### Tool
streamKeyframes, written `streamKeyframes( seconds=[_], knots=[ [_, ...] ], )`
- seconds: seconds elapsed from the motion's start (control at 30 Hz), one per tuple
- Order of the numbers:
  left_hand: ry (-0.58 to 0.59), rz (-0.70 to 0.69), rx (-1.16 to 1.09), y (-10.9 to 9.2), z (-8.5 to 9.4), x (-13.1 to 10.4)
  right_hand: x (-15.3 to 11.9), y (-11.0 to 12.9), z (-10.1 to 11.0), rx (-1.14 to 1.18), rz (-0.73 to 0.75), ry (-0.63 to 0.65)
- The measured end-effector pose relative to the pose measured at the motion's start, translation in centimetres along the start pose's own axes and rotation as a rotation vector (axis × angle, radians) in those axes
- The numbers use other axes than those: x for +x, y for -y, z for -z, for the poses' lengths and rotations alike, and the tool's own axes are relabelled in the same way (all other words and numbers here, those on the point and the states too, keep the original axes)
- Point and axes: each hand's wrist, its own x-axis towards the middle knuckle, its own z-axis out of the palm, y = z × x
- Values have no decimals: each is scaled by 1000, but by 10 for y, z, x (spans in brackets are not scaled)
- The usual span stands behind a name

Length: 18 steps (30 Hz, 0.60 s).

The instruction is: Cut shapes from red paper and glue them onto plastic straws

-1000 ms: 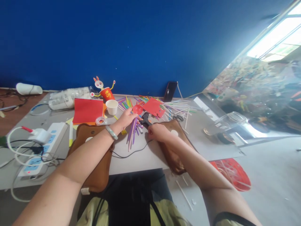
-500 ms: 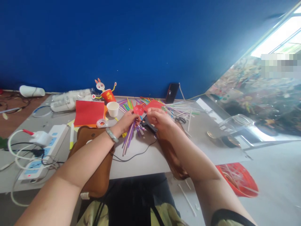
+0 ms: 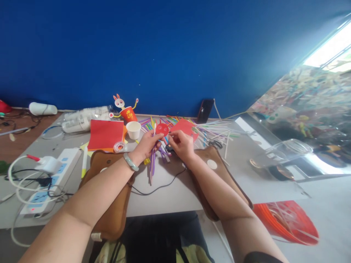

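Note:
My left hand [image 3: 149, 144] is closed around a few purple and pale sticks [image 3: 152, 164] that point down toward the table's front. At its fingertips stands a round red paper piece [image 3: 162, 129] with small marks on it. My right hand [image 3: 181, 142] is pinched just right of the red piece; what its fingers hold, if anything, is too small to make out. Behind it lies a red paper sheet [image 3: 184, 128]. A white paper cup [image 3: 133, 130] stands left of the hands, with a red cup bearing a rabbit figure [image 3: 128, 114] behind it.
Many coloured sticks [image 3: 211, 128] lie behind the hands. Brown pads [image 3: 109, 204] are under both forearms. A power strip [image 3: 55, 182] with cables is at left, a leaning phone [image 3: 205, 110] at back, scissors [image 3: 215, 144] at right, and a red basket [image 3: 287, 221] below the edge.
The black device by my right hand is now mostly hidden, no longer held up between the hands. My right hand has drawn close to the red round piece. The sticks hang more upright.

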Motion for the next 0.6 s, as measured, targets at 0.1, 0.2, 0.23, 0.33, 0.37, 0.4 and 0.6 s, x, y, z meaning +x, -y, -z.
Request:
streamKeyframes(
  seconds=[0.1, 0.2, 0.23, 0.33, 0.37, 0.4, 0.6],
  knots=[
    [-17, -9, -1, -3, -5, -4, -3, 0, 5, -298, 233, 26],
    [-7, -15, -18, -4, -8, -7, -5, -1, 8, -456, 367, 98],
    [-2, -16, -22, -4, -8, -8, -5, -1, 9, -484, 382, 122],
    [2, -17, -20, -2, -7, -7, -5, -3, 8, -515, 387, 175],
    [6, -13, -18, -2, -6, -7, -5, -3, 8, -514, 387, 189],
    [12, -8, -17, -1, -5, -7, -5, -4, 7, -512, 385, 200],
    [13, 43, -21, 0, -4, -6, -5, -2, 8, -491, 378, 251]
  ],
)
